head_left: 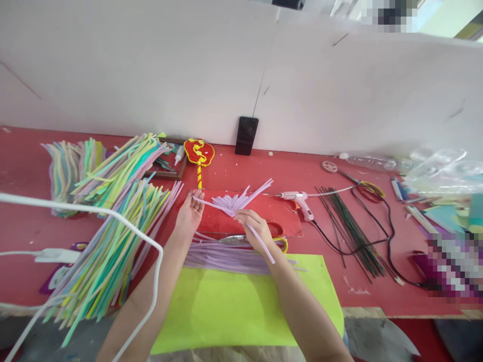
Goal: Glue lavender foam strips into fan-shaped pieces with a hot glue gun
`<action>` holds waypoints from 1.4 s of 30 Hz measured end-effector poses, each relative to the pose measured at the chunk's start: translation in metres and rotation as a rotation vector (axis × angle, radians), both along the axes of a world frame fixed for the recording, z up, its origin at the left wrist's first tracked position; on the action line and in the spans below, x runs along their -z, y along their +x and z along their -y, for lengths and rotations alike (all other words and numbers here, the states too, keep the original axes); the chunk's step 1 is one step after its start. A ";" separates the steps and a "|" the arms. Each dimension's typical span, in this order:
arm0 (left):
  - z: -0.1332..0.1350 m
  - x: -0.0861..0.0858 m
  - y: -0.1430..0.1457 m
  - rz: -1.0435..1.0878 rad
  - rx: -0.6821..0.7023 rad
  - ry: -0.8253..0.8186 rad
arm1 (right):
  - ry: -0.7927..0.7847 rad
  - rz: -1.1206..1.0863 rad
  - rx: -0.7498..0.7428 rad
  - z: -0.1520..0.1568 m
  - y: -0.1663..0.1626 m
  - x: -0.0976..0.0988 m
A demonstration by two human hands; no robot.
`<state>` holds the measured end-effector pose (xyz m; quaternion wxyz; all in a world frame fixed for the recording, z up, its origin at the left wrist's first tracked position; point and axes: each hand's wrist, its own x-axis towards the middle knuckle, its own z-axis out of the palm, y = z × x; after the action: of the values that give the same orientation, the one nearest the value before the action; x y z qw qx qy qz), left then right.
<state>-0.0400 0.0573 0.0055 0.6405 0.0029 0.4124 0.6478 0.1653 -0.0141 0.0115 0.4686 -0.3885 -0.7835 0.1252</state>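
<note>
Lilac pipe cleaners, folded and laid side by side into a V-shaped piece (228,203), are between my hands, above a red sheet (215,221). The fingers of my left hand (192,211) are closed on the outer end of one lilac pipe cleaner that runs to the piece's lower point. With thumb and fingers, my right hand (254,226) pinches the piece near that point, and a loose lilac end hangs below this hand. Under my wrists lie more lilac pipe cleaners (226,259) and scissors (234,239), partly covered by my right hand.
Bundles of multicoloured pipe cleaners (109,241) lie left; a white cable (124,219) crosses the near left. A pink glue gun (298,198), green wire stems (352,229) and scissors (370,191) lie right. A phone (246,136) leans on the wall near a red-and-yellow fan (199,152).
</note>
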 end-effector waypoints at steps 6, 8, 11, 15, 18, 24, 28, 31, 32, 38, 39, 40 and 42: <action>0.000 -0.002 0.000 0.038 -0.007 0.016 | -0.054 -0.025 -0.008 0.001 0.000 0.000; 0.000 -0.002 0.000 0.044 -0.011 0.012 | -0.059 -0.034 -0.010 0.001 0.000 -0.001; 0.001 -0.004 0.000 0.052 -0.011 0.006 | -0.082 -0.050 0.000 0.001 0.000 -0.001; 0.002 -0.007 0.000 0.048 -0.015 -0.006 | -0.106 -0.087 -0.008 0.001 0.000 0.000; 0.002 -0.007 0.000 0.016 0.006 0.039 | -0.125 -0.113 -0.015 0.001 0.001 0.000; 0.003 -0.005 -0.001 -0.022 0.023 0.066 | -0.144 -0.137 -0.025 0.001 0.001 0.001; 0.003 -0.004 -0.001 -0.031 0.023 0.056 | -0.185 -0.146 -0.030 0.001 0.000 0.000; 0.002 -0.002 -0.002 -0.047 0.043 0.099 | -0.242 -0.196 -0.021 0.002 0.000 0.001; 0.001 -0.002 -0.001 -0.053 0.054 0.123 | -0.271 -0.228 -0.006 0.002 0.000 0.002; 0.009 -0.002 0.015 -0.088 0.290 0.284 | -0.468 -0.574 0.080 -0.004 0.003 0.005; 0.012 -0.001 0.020 -0.098 0.346 0.304 | -0.502 -0.626 0.080 -0.005 0.003 0.005; 0.015 0.000 0.023 -0.113 0.392 0.320 | -0.538 -0.670 0.080 -0.006 0.003 0.004; 0.020 0.002 0.029 -0.134 0.426 0.315 | -0.609 -0.750 0.080 -0.009 0.004 0.002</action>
<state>-0.0105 0.0377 0.0037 0.7253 0.2321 0.3380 0.5530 0.1690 -0.0053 0.0096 0.5881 -0.4658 -0.4726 0.4623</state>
